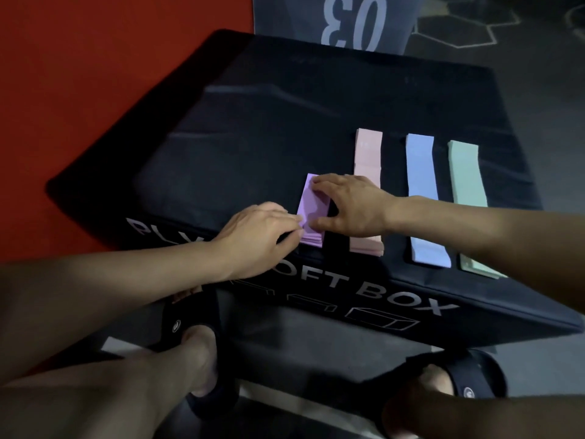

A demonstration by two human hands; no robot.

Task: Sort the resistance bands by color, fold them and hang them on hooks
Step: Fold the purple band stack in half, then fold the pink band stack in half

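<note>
A stack of purple bands (311,207) lies folded short near the front edge of the black soft plyo box (259,128). My left hand (259,236) pinches the stack's left edge at the near end. My right hand (348,205) lies over the stack from the right, fingertips on its far end and thumb on its near part. To the right lie three flat stacks side by side: pink bands (367,153), blue bands (424,198) and green bands (467,179). My right forearm crosses over the blue and green stacks. No hooks are in view.
The box's front face reads "SOFT BOX" (380,289). A red floor mat (79,90) lies to the left, and dark flooring marked "03" (353,20) lies beyond the box. My feet in black slides (196,324) stand close to the box's front.
</note>
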